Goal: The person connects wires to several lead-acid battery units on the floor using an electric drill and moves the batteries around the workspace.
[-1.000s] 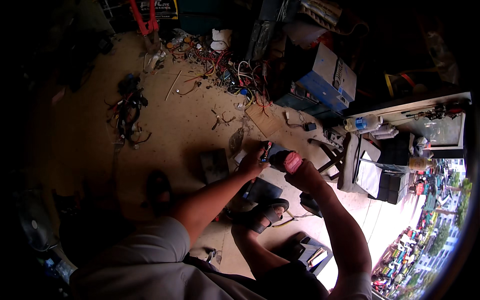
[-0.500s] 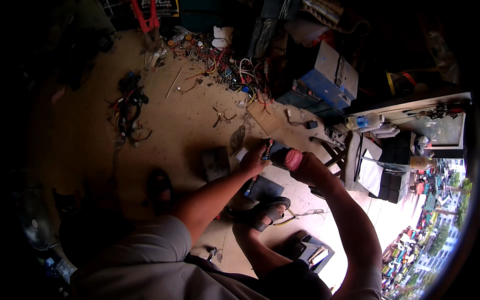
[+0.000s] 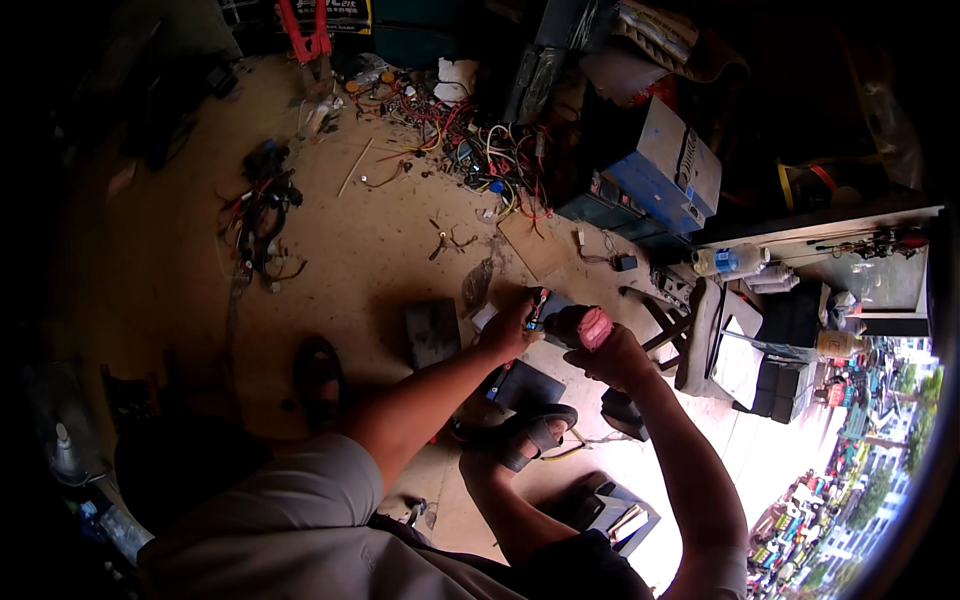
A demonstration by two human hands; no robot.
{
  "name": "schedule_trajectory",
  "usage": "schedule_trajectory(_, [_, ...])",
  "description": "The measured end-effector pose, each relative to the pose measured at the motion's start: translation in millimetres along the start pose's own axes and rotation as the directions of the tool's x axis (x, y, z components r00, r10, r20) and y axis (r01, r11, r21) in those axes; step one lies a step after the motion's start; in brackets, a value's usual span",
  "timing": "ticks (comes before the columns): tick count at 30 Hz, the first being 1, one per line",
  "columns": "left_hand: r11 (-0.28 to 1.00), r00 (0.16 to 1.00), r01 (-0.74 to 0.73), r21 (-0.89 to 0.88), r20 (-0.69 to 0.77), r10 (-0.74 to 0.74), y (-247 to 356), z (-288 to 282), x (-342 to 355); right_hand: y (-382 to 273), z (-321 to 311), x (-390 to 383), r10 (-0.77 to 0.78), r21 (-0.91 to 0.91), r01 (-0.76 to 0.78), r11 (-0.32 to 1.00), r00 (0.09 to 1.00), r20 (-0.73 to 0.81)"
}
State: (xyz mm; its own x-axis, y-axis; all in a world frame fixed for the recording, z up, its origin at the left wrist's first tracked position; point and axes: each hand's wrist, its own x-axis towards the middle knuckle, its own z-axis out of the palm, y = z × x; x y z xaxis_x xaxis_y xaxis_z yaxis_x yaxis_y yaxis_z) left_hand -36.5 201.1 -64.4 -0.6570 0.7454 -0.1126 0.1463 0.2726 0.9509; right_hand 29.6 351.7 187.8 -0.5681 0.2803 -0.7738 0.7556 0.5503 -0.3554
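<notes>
My left hand is closed on the near left side of a dark box-shaped block, with red and blue bits showing at its edge. My right hand wraps round the grip of what looks like a cordless drill. Its rounded rear is pink, and a black base shows below the hand. The drill's dark front points toward the block; whether it touches cannot be made out. On the floor under my hands lies another dark block, beside my sandalled foot.
A dark box stands left of my hands. Tangled wires lie at left, with a larger heap of cables farther off. A blue-and-grey carton and a chair stand at right. An open-topped box sits near my leg.
Both hands have shifted slightly right and nearer. The drill has turned a little in my right hand's grip, so its black base shows more clearly. Both holds persist.
</notes>
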Motion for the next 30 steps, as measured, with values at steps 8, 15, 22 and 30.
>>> schedule_trajectory(8, [0.999, 0.989, 0.046, -0.025, 0.14, -0.042, -6, -3, 16, 38, 16, 18, -0.498, -0.572, 0.379, 0.728, 0.865, -0.06])
schedule_trajectory(15, [1.0, 0.995, 0.004, -0.03, 0.103, -0.001, -4, -4, 13, -23, -29, 6, -0.177, -0.46, 0.189, 0.868, 0.982, 0.07])
schedule_trajectory(22, [0.997, 0.996, -0.071, 0.027, 0.049, 0.069, -12, -1, 13, -28, -37, 7, -0.167, -0.534, 0.205, 0.82, 0.979, 0.119])
schedule_trajectory(30, [0.997, 0.994, -0.003, 0.075, 0.11, -0.005, -3, -5, 15, -13, -47, 21, -0.349, -0.636, 0.379, 0.672, 0.92, 0.18])
